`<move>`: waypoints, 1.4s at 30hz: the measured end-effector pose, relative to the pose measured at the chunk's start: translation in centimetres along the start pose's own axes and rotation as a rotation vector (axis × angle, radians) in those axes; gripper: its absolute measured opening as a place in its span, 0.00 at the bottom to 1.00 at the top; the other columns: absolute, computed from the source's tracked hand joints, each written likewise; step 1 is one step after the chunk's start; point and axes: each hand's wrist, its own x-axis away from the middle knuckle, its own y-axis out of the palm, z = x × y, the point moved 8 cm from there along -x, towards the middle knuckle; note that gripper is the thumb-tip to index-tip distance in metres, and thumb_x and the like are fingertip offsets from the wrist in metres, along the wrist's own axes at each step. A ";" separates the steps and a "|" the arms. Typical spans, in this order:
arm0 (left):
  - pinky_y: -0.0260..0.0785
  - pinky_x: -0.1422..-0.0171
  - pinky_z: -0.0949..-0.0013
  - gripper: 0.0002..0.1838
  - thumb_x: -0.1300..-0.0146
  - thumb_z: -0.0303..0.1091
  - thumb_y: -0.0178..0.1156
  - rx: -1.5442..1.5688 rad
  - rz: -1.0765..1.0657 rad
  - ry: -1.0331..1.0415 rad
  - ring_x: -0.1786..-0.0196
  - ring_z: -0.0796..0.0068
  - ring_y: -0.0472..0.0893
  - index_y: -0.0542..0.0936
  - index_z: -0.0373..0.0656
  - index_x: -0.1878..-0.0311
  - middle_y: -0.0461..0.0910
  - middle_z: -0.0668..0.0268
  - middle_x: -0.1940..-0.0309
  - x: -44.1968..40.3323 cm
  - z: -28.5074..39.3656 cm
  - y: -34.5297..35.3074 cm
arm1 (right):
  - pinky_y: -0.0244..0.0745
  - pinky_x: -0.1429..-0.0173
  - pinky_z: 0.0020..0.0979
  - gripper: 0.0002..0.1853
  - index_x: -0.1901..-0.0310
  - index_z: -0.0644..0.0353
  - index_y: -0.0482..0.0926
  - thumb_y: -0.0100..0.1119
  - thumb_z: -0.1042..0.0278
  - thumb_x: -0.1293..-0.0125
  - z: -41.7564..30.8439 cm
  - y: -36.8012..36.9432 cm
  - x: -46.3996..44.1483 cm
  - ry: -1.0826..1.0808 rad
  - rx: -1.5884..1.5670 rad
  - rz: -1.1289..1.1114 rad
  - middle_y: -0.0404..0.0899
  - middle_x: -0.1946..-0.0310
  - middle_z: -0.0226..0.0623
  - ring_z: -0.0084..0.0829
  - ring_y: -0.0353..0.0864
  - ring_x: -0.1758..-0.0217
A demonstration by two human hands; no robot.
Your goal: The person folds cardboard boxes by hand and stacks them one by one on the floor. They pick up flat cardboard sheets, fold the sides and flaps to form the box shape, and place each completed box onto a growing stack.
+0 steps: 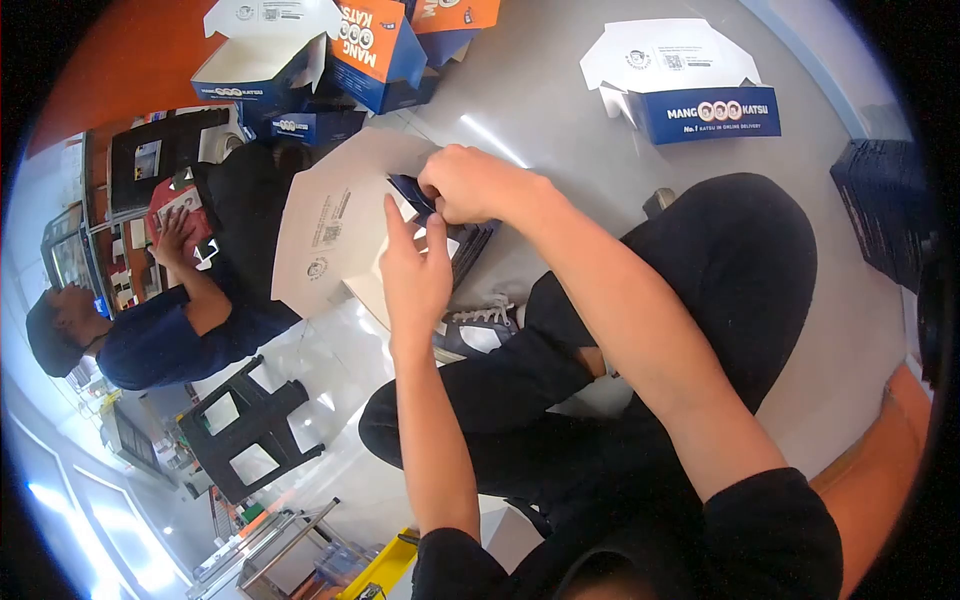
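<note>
A partly folded carton (345, 215) with a white inside and dark blue outside is between my hands, its wide printed flap standing open to the left. My right hand (475, 185) has its fingers curled on a dark blue side flap (410, 195) at the carton's upper corner. On the near side, my left hand (415, 270) rests against the carton's inside edge, thumb and forefinger apart. Just beyond the carton, on the right, lie stacked dark flat pieces (472, 250), partly hidden by my hands.
An open-lidded blue and white box (710, 115) stands on the floor at upper right. More boxes (370, 55) are piled at upper left. Flat dark cardboard (885, 210) is stacked at the right edge. A co-worker (180, 320) sits at left near a black stool (245, 425).
</note>
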 end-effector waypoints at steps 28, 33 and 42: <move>0.75 0.56 0.60 0.26 0.22 0.43 0.49 0.224 0.187 -0.093 0.65 0.54 0.85 0.69 0.45 0.26 0.86 0.52 0.66 -0.2 -3.1 1.6 | 0.76 0.41 0.44 0.19 0.44 0.60 0.80 0.54 0.56 0.28 1.5 0.1 0.8 0.144 -0.281 0.076 0.85 0.50 0.46 0.50 0.83 0.46; 0.72 0.45 0.56 0.21 0.25 0.36 0.52 -0.320 0.640 0.000 0.52 0.50 0.81 0.73 0.39 0.34 0.81 0.49 0.47 2.9 -8.8 -5.6 | 0.77 0.41 0.47 0.22 0.38 0.56 0.76 0.49 0.51 0.24 0.2 1.3 1.2 0.006 0.006 0.193 0.80 0.45 0.44 0.50 0.82 0.45; 0.67 0.38 0.50 0.19 0.29 0.24 0.45 -0.079 0.639 -0.328 0.43 0.38 0.77 0.66 0.36 0.36 0.74 0.38 0.41 4.1 -13.8 -4.5 | 0.75 0.39 0.50 0.21 0.37 0.52 0.73 0.43 0.52 0.22 -0.2 1.4 1.8 0.057 0.078 0.196 0.80 0.46 0.49 0.52 0.80 0.43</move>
